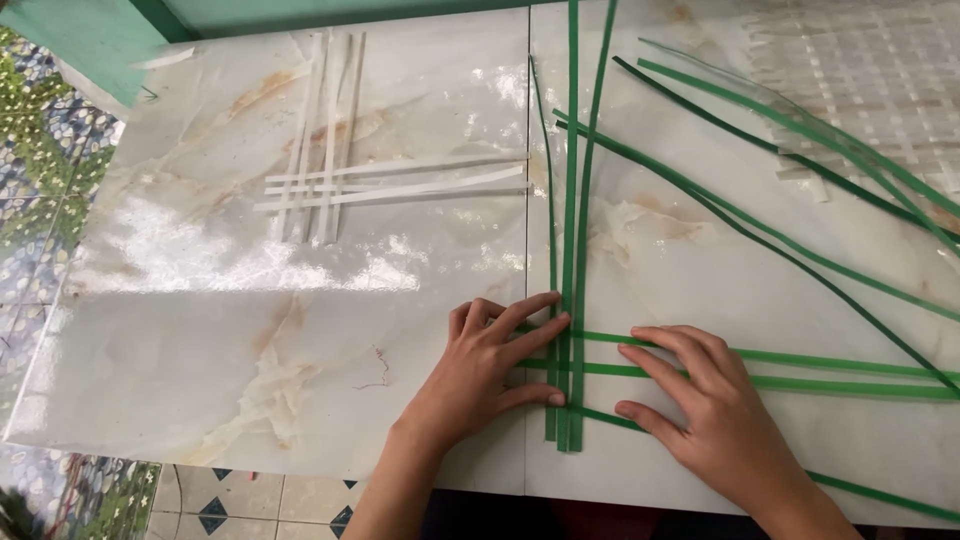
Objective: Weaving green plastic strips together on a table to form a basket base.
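Observation:
Several long green strips lie on a glossy marble-patterned table; some run upright, others run sideways and cross them near the front edge. My left hand lies flat with spread fingers, pressing on the crossing from the left. To the right of the upright strips, my right hand rests flat on the sideways strips, fingertips pointing at the crossing. More loose green strips fan out toward the back right.
A small lattice of white strips lies at the back left of the table. A pale woven mat sits at the back right. Patterned floor tiles show beyond the left and front edges.

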